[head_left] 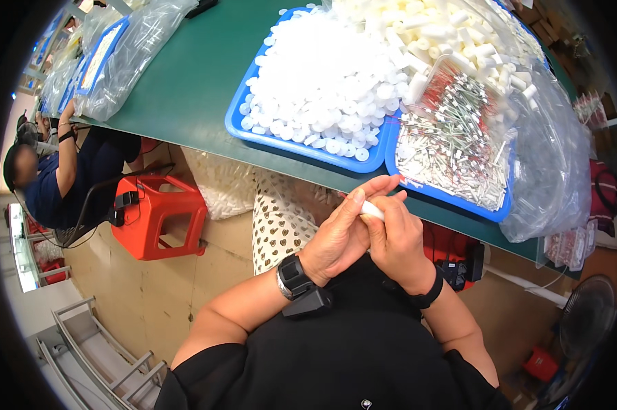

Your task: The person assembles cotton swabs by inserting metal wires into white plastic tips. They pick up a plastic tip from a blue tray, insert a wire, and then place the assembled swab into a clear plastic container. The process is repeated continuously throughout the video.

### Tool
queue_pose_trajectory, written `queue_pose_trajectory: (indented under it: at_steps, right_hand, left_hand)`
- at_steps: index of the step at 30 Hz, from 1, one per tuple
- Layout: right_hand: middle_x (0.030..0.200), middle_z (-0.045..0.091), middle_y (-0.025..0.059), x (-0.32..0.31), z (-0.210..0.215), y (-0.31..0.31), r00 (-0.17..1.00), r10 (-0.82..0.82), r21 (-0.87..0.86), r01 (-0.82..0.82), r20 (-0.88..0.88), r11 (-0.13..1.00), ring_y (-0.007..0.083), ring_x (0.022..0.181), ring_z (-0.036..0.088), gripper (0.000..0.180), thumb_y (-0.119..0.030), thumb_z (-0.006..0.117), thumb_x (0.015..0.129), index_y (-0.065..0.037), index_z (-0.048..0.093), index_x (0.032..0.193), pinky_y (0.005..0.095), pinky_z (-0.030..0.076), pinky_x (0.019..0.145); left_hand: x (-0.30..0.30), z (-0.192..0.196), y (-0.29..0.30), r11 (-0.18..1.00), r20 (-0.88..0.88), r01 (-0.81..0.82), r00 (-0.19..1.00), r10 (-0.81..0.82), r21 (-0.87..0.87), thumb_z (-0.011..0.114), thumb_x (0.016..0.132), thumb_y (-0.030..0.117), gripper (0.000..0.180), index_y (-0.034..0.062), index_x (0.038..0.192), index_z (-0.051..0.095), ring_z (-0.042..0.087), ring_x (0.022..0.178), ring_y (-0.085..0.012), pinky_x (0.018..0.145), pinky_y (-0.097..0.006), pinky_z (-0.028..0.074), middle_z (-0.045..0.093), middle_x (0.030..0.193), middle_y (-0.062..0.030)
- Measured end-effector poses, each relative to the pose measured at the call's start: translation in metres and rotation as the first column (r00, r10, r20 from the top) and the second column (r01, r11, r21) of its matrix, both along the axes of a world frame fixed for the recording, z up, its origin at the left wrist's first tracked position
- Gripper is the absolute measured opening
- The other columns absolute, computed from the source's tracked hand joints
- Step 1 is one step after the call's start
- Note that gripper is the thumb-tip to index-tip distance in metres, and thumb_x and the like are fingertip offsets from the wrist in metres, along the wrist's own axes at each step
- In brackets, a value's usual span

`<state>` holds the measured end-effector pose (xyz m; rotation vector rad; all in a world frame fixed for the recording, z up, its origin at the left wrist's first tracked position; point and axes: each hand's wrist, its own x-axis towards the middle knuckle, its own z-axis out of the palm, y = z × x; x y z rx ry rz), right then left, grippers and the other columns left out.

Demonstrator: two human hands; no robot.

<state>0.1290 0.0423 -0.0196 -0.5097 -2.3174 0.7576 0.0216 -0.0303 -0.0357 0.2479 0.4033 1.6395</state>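
In front of my body, just off the table's near edge, my two hands meet around a small smooth white plastic piece (pixel 372 210), rounded at its visible end. My left hand (pixel 342 236) pinches it near the thumb tip, with its fingers reaching behind my right hand. Thumb and curled fingers of my right hand (pixel 400 239) close on the same piece from the other side. The fingers hide much of it. Just beyond my hands stands a blue tray (pixel 445 197) of small white tubes, with a clear box (pixel 452 89) of thin metal pins with red parts resting on top.
A larger blue tray (pixel 301 152) heaped with translucent white round caps sits on the green table (pixel 185 82). Behind are cream cylinders (pixel 431 31) and a clear plastic bag (pixel 551 164). A red stool (pixel 154 219) and a seated person (pixel 55 174) are at left, a fan (pixel 587 318) at right.
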Motion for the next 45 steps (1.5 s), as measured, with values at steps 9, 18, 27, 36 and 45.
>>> queue_pose_trajectory:
  at_steps: [9,18,27,36,45]
  right_hand:
    - [0.071,0.058,0.0072,-0.01,0.013,-0.008,0.998,0.068,-0.591,-0.047,0.013,0.805,0.0163,0.061,0.055,0.017,-0.016,0.051,0.101,0.0,0.057,0.098,0.0294,0.044,0.055]
    - [0.066,0.047,-0.0012,-0.01,-0.002,-0.012,0.988,0.14,-0.974,-0.087,-0.058,0.209,0.0017,0.047,0.036,0.037,-0.034,0.037,0.106,-0.003,0.055,0.096,0.0175,0.028,0.042]
    - [0.066,0.053,0.0044,-0.01,-0.019,-0.003,0.965,0.246,-0.995,-0.095,-0.089,0.014,0.0091,0.042,0.041,0.045,-0.035,0.035,0.106,0.004,0.056,0.104,0.0239,0.034,0.041]
    - [0.082,0.067,0.025,-0.01,-0.07,-0.013,0.813,0.236,-0.445,0.032,0.532,0.895,0.042,0.082,0.065,0.041,-0.034,0.047,0.1,0.002,0.056,0.117,0.0502,0.051,0.072]
    - [0.096,0.069,0.0168,0.027,0.039,0.026,0.747,0.447,-0.427,-0.24,0.493,0.872,0.0371,0.087,0.066,0.03,-0.028,0.064,0.091,-0.004,0.063,0.11,0.0439,0.052,0.079]
  left_hand:
    - [-0.021,0.012,-0.009,0.995,-0.031,-0.007,0.999,0.004,-0.102,0.029,0.103,0.05,0.06,0.0078,0.145,0.037,0.041,0.135,-0.0282,0.11,-0.043,0.038,0.038,0.149,-0.0122]
    - [-0.018,-0.009,-0.019,0.994,-0.393,-0.009,0.919,-0.035,-0.11,0.024,0.105,0.048,0.06,0.0065,0.146,0.036,0.044,0.133,-0.0284,0.107,-0.043,0.042,0.041,0.147,-0.0139]
    - [-0.013,-0.018,-0.03,0.961,-0.211,-0.072,0.977,0.015,-0.267,0.025,0.106,0.044,0.051,0.006,0.131,0.046,0.049,0.128,-0.0303,0.107,-0.044,0.041,0.047,0.142,-0.0162]
    - [0.002,-0.055,-0.043,0.744,0.063,0.022,0.998,0.027,-0.668,0.032,0.105,0.048,0.046,0.0078,0.12,0.049,0.049,0.118,-0.0198,0.102,-0.038,0.038,0.052,0.128,-0.0085]
    - [-0.056,0.029,-0.023,0.914,-0.468,-0.255,0.88,0.083,-0.317,0.053,0.1,0.017,0.013,0.006,0.102,0.058,0.059,0.09,-0.0135,0.082,-0.028,0.048,0.063,0.098,-0.0046]
